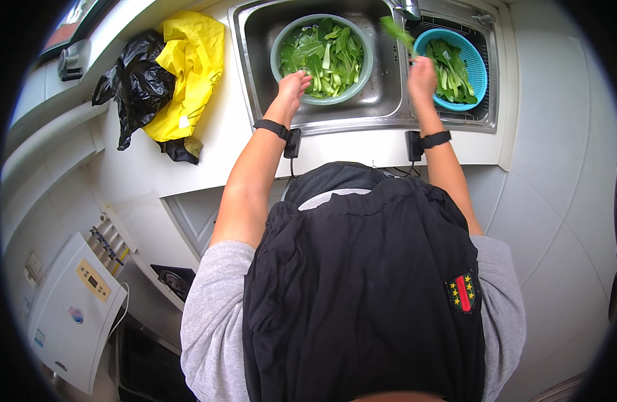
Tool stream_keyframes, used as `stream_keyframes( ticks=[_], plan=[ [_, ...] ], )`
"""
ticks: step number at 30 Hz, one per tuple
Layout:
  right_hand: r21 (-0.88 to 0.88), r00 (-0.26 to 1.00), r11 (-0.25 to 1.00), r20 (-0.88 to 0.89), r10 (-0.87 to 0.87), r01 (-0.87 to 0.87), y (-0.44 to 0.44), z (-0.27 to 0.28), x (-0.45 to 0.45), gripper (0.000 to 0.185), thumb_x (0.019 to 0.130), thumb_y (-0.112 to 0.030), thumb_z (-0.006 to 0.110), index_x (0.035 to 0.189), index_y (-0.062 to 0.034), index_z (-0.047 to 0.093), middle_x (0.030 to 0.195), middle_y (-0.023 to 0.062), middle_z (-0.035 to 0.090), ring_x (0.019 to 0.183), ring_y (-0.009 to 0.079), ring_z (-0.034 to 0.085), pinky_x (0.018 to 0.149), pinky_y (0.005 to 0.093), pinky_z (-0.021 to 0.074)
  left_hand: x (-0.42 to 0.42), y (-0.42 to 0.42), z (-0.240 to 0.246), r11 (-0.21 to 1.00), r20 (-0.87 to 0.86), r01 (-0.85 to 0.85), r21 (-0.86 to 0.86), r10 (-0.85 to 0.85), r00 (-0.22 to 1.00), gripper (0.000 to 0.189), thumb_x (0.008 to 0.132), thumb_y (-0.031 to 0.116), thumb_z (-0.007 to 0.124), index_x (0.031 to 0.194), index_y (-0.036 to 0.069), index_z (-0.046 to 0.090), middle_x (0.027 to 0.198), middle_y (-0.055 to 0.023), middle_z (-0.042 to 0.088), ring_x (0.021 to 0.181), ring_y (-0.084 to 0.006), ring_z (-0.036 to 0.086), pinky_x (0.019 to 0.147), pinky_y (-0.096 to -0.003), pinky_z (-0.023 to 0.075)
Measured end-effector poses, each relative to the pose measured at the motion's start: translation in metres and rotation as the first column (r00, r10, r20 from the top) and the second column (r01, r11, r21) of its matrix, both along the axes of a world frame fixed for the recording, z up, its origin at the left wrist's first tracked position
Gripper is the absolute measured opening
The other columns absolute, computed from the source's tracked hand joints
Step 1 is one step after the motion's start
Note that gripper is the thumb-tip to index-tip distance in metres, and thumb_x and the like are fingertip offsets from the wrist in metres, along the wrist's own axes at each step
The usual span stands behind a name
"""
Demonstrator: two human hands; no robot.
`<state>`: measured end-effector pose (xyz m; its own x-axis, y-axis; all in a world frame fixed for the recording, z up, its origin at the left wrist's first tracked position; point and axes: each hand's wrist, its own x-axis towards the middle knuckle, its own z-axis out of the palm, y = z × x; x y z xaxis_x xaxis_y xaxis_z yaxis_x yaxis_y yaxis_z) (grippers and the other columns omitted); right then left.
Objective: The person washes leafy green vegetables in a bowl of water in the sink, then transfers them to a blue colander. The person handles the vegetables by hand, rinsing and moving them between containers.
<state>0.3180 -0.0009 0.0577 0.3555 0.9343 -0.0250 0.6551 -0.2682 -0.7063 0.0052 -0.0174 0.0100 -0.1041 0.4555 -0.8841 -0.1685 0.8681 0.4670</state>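
Observation:
A round pale green basin [367,65] of leafy greens [333,55] in water stands in the large left bowl of the steel sink. My left hand [294,86] is over the basin's near-left rim, its fingers extended and nothing seen in them. Between the two sink bowls, my right hand [422,75] grips a leafy green stalk [398,32], blurred, its leaf pointing up and left. Just right of that hand is a blue plastic colander [482,75], with more greens [450,70] lying in it. It rests over a dark wire rack in the smaller bowl.
A faucet [409,9] reaches in at the sink's far edge, near the divider. On the counter [223,145] to the left lie a black plastic bag [142,75] and a yellow bag [195,65]. Wired black devices are strapped to both wrists. A white water heater [72,311] hangs lower left.

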Motion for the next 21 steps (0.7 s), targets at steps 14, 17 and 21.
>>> stream_keyframes(
  ticks=[14,17,21],
  plan=[
    [0.216,0.839,0.947,0.537,0.087,-0.236,0.021,-0.015,0.029,0.040,0.079,-0.024,0.066,0.116,-0.0104,0.057,0.118,0.0149,0.055,0.111,0.0336,0.049,0.094,0.0471,0.0363,0.011,-0.013,-0.038,0.994,-0.029,0.061,0.096,-0.059,0.998,0.028,0.093,0.027,0.053,0.115,0.009,0.057,0.105,-0.0009,0.067,0.089,-0.0100,0.056,0.087,-0.0314,0.0393],
    [0.026,0.835,0.835,-0.011,0.550,-0.549,0.036,-0.051,-0.051,0.040,0.083,-0.031,0.060,0.119,-0.0132,0.059,0.119,0.0178,0.059,0.111,0.0374,0.053,0.097,0.0470,0.0383,0.011,-0.015,-0.040,0.991,-0.040,0.051,0.122,-0.046,0.998,0.029,0.094,0.026,0.053,0.115,0.007,0.057,0.103,-0.0019,0.067,0.086,-0.0100,0.057,0.083,-0.0287,0.0411],
    [-0.433,0.709,0.631,-0.030,0.704,-0.644,0.027,-0.109,-0.137,0.058,0.088,-0.050,0.051,0.139,-0.0238,0.042,0.143,0.0213,0.037,0.131,0.0392,0.034,0.107,0.0450,0.0304,0.009,-0.020,-0.039,0.987,-0.022,0.024,0.157,-0.020,1.000,0.026,0.095,0.025,0.053,0.112,0.006,0.058,0.100,-0.0025,0.068,0.083,-0.0086,0.058,0.075,-0.0235,0.0424]
  ],
)
